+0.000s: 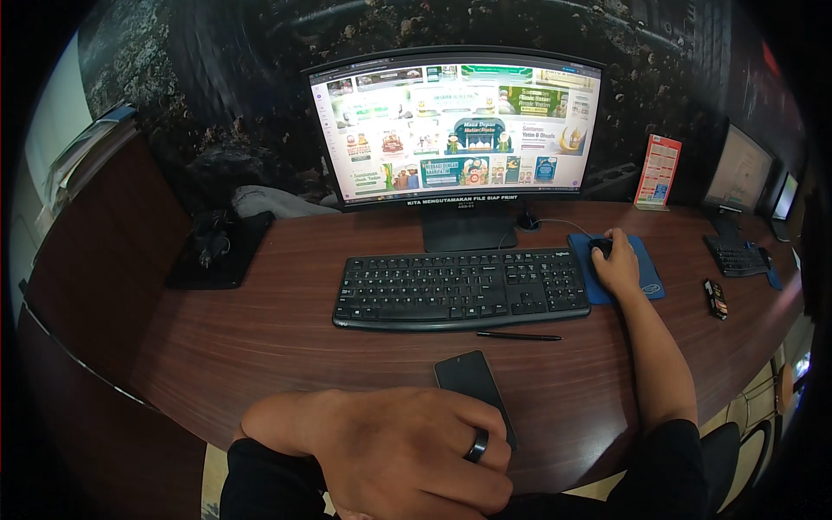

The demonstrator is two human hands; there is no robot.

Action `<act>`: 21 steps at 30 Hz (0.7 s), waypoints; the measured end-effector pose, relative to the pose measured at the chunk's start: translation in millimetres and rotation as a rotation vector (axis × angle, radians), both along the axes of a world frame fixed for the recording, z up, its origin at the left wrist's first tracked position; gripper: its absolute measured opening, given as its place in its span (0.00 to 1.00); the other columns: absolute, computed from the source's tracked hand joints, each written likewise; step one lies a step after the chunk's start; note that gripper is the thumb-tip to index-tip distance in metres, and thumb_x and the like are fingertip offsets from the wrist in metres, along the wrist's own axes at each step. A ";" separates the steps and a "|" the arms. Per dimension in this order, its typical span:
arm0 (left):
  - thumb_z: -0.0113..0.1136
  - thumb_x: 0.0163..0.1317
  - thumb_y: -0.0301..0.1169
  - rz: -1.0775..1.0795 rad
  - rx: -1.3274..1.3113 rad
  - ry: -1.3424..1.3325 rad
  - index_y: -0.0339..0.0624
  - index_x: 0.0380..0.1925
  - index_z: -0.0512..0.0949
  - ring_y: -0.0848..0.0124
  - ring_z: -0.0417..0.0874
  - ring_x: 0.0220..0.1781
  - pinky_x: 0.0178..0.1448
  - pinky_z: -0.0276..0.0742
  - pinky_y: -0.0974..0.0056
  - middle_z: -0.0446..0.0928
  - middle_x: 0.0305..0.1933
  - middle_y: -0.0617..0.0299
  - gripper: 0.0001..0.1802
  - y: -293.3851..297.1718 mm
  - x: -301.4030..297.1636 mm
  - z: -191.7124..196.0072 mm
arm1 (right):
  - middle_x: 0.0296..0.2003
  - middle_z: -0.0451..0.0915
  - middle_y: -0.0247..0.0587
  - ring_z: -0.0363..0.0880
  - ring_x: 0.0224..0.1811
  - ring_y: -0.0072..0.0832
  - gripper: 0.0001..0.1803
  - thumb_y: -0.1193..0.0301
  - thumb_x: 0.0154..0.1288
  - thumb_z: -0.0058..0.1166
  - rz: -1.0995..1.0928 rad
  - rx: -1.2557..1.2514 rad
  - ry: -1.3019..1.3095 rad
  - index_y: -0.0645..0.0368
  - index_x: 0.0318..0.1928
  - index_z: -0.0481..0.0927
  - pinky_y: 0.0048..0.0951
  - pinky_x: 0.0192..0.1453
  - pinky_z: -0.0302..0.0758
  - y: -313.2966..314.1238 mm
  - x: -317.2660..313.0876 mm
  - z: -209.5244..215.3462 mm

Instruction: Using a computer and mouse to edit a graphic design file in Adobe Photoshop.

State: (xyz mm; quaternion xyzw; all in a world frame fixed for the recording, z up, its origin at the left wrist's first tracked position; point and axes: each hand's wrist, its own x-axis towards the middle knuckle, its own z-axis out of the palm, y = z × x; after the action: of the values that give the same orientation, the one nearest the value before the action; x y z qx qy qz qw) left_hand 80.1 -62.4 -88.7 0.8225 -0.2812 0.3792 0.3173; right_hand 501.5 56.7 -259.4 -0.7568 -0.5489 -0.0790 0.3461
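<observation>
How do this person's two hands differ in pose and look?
The left hand is bent inward near the camera, looking large; the right hand reaches farther out, looking smaller. The left hand wears a black ring; none shows on the right hand. The right hand rests on a mouse; the left hand's palm is hidden. Both are gloveless.

Left side's got some black clutter [213, 238] on a dark slab [212, 277], papers [87, 165] piled by the brown panel [113, 234] — far right, a red stand-up card [661, 172] plus a second screen [741, 169] and another keyboard [735, 256] — little dark box [715, 300] lying nearer.
</observation>
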 end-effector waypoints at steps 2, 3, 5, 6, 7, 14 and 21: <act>0.49 0.73 0.46 0.014 -0.016 0.123 0.32 0.22 0.79 0.64 0.80 0.28 0.42 0.78 0.59 0.77 0.31 0.54 0.28 -0.6 -3.7 2.0 | 0.54 0.80 0.50 0.79 0.58 0.52 0.20 0.64 0.62 0.61 0.008 -0.011 -0.014 0.58 0.52 0.76 0.51 0.60 0.74 0.7 4.0 -3.2; 0.49 0.73 0.46 0.013 -0.013 0.129 0.32 0.22 0.79 0.64 0.80 0.28 0.42 0.77 0.59 0.77 0.31 0.54 0.28 -0.3 -4.0 2.3 | 0.54 0.80 0.50 0.79 0.58 0.52 0.20 0.64 0.62 0.62 0.018 -0.021 -0.030 0.58 0.53 0.76 0.51 0.61 0.74 0.8 4.0 -3.1; 0.50 0.73 0.45 0.011 -0.010 0.135 0.32 0.22 0.79 0.65 0.80 0.28 0.42 0.77 0.60 0.77 0.31 0.54 0.28 1.0 -0.9 2.4 | 0.54 0.80 0.50 0.79 0.58 0.52 0.20 0.64 0.62 0.62 0.016 -0.021 -0.023 0.58 0.53 0.76 0.51 0.61 0.74 0.2 2.6 -1.9; 0.53 0.72 0.53 -0.010 -0.001 0.034 0.38 0.22 0.80 0.67 0.77 0.26 0.37 0.71 0.63 0.77 0.29 0.59 0.30 1.8 5.5 1.6 | 0.54 0.80 0.50 0.79 0.58 0.52 0.21 0.64 0.62 0.62 0.016 -0.020 -0.016 0.58 0.53 0.76 0.51 0.61 0.74 0.1 1.6 -1.3; 0.55 0.72 0.60 -0.030 0.009 -0.066 0.43 0.23 0.81 0.69 0.74 0.24 0.31 0.65 0.66 0.77 0.28 0.63 0.32 2.2 9.9 0.6 | 0.54 0.80 0.50 0.79 0.58 0.52 0.21 0.64 0.62 0.62 0.017 -0.020 -0.016 0.58 0.53 0.76 0.51 0.61 0.74 0.5 1.6 -1.6; 0.56 0.72 0.60 -0.037 0.009 -0.082 0.43 0.23 0.81 0.69 0.75 0.24 0.31 0.65 0.66 0.77 0.27 0.63 0.32 2.8 11.6 -0.2 | 0.54 0.80 0.49 0.79 0.58 0.51 0.21 0.64 0.62 0.62 0.010 -0.028 -0.017 0.57 0.53 0.76 0.51 0.61 0.74 2.0 6.7 -5.5; 0.49 0.73 0.45 0.021 -0.015 0.125 0.32 0.21 0.79 0.65 0.80 0.28 0.42 0.77 0.60 0.77 0.31 0.55 0.28 -0.5 -4.4 2.9 | 0.54 0.80 0.49 0.79 0.59 0.51 0.21 0.64 0.62 0.62 0.023 -0.024 0.001 0.57 0.53 0.76 0.51 0.61 0.73 2.0 5.8 -4.5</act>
State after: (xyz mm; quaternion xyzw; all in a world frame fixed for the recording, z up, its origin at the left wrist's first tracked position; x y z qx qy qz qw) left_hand 75.7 -62.9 -85.8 0.8450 -0.2492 0.3328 0.3364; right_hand 507.3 58.7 -263.9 -0.7545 -0.5584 -0.0682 0.3380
